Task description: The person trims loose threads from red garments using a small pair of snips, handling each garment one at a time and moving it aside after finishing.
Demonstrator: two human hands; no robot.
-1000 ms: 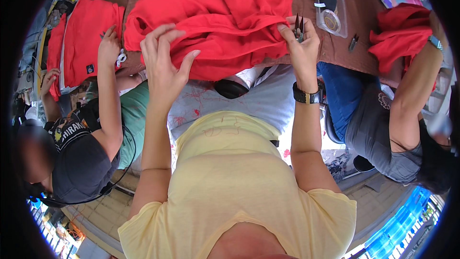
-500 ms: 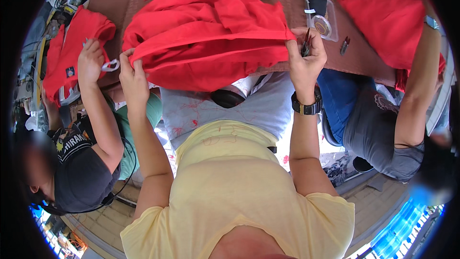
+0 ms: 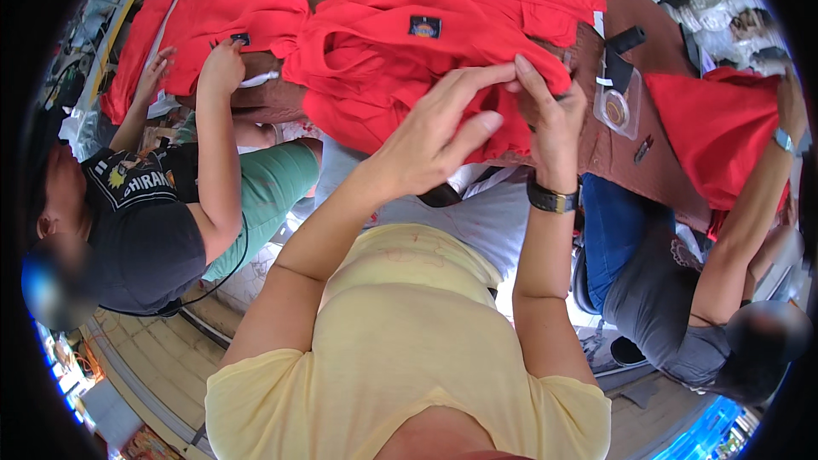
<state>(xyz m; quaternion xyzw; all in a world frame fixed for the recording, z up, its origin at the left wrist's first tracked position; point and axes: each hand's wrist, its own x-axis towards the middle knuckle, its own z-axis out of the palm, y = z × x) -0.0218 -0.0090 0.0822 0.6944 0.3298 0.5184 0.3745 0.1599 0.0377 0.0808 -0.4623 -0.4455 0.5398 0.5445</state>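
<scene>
The right hand [image 3: 552,115] pinches the near edge of the red garment [image 3: 426,60] on the brown table [image 3: 622,153]. Beside it, the left hand [image 3: 434,132] hovers over that garment, fingers spread, gripping nothing.

Both forearms rise from the lower edge and meet high in the middle of the view. The left hand [image 3: 430,140] is spread, palm turned away, its long fingers [image 3: 477,81] stretched up and to the right, the thumb set apart beneath them. The right hand [image 3: 550,119] stands upright beside it (a dark watch [image 3: 552,200] sits on that wrist), fingers curled in and pinched together, fingertips touching those of the left hand.
</scene>
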